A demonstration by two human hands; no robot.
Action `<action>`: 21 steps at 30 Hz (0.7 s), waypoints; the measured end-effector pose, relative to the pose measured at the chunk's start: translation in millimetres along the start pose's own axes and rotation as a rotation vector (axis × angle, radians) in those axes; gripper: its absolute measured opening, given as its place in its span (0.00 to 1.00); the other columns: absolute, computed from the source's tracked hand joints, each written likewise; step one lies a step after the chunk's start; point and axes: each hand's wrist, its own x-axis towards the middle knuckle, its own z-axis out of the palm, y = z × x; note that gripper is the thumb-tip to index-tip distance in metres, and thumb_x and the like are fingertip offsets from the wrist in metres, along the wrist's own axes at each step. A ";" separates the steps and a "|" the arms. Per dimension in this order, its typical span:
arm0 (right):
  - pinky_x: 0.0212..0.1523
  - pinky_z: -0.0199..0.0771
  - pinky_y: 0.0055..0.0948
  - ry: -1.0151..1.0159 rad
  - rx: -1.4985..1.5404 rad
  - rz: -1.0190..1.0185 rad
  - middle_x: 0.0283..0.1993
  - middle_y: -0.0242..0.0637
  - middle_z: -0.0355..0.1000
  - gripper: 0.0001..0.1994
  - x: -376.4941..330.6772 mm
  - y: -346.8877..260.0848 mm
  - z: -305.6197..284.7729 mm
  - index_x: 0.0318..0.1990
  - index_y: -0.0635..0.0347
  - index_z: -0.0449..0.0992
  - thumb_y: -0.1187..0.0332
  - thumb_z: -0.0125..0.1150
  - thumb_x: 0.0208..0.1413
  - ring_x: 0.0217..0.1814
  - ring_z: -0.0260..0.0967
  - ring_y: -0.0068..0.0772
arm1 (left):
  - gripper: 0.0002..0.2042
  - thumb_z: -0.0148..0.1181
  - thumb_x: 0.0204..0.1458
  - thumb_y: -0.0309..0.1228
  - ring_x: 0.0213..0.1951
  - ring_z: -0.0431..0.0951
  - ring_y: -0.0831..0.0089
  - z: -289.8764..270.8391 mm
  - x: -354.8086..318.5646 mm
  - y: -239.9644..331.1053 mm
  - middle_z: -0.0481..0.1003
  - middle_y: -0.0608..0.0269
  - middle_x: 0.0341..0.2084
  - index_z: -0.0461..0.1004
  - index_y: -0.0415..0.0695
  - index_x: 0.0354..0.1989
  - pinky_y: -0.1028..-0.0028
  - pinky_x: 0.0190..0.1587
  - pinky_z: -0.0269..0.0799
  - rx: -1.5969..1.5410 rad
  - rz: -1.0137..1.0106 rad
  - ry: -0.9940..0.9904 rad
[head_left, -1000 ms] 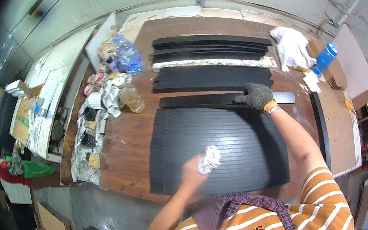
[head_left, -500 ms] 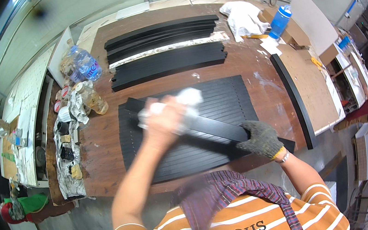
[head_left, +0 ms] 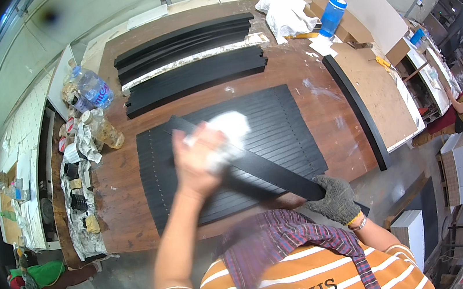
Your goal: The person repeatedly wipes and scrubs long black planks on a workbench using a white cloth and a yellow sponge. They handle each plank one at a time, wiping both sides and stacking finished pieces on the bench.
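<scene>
A long flat black slat (head_left: pixel 273 169) is held slantwise above a dark, grooved panel of strips (head_left: pixel 220 105) on the brown table. My bare left hand (head_left: pixel 201 157), blurred by motion, presses a bunched white cloth (head_left: pixel 229 130) against the slat's upper part. Around the slat's nearer end, by the table's front edge, my right hand (head_left: pixel 335 200) is closed in a dark grey knitted glove. The slat's tip shows past that glove. What lies under the cloth is hidden.
Black boards (head_left: pixel 193 79) lie stacked farther back. Another black strip (head_left: pixel 356 110) lies along the right edge. Bottles (head_left: pixel 92 87) and foil-covered clutter (head_left: pixel 81 199) line the left side. A blue bottle (head_left: pixel 333 16) and white cloth heap (head_left: pixel 286 13) are at back right.
My right hand has come nearer to my body, bringing the slat's near end with it. The left hand and cloth remain on the upper part, blurred. The whole view has shifted slightly.
</scene>
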 end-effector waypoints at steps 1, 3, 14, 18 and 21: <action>0.42 0.79 0.42 0.032 0.046 -0.021 0.38 0.47 0.80 0.26 -8.1 -0.6 3.2 0.44 0.57 0.82 0.51 0.78 0.39 0.41 0.80 0.51 | 0.21 0.58 0.58 0.43 0.67 0.69 0.59 -8.5 -3.9 -21.2 0.76 0.62 0.60 0.77 0.49 0.58 0.41 0.73 0.39 -0.092 -0.196 0.037; 0.39 0.78 0.42 -0.006 0.027 0.034 0.35 0.44 0.80 0.22 -17.9 -2.0 13.1 0.38 0.53 0.82 0.50 0.76 0.40 0.38 0.80 0.49 | 0.23 0.57 0.61 0.41 0.69 0.65 0.57 -14.8 -22.3 -53.9 0.74 0.58 0.62 0.74 0.45 0.62 0.40 0.73 0.34 0.028 -0.453 -0.033; 0.43 0.76 0.42 -0.156 0.119 -0.018 0.36 0.45 0.79 0.25 -29.0 3.9 29.1 0.44 0.55 0.82 0.45 0.72 0.47 0.41 0.78 0.51 | 0.20 0.62 0.53 0.26 0.68 0.69 0.58 2.5 -117.5 -20.6 0.79 0.65 0.57 0.78 0.42 0.56 0.40 0.72 0.39 -0.001 -0.313 -0.138; 0.43 0.76 0.42 -0.171 0.120 -0.020 0.36 0.45 0.79 0.24 -25.9 4.6 34.8 0.43 0.55 0.82 0.46 0.72 0.46 0.41 0.78 0.50 | 0.16 0.57 0.57 0.26 0.61 0.76 0.61 -4.6 -118.1 -30.3 0.81 0.65 0.52 0.80 0.41 0.53 0.50 0.72 0.49 -0.014 -0.233 -0.181; 0.41 0.76 0.42 -0.269 0.079 0.114 0.36 0.45 0.79 0.23 -20.8 0.9 31.0 0.42 0.54 0.82 0.48 0.74 0.44 0.40 0.78 0.50 | 0.14 0.53 0.64 0.27 0.44 0.83 0.70 -19.1 -128.7 -86.2 0.83 0.60 0.44 0.79 0.37 0.54 0.65 0.53 0.76 -0.442 -1.260 -0.067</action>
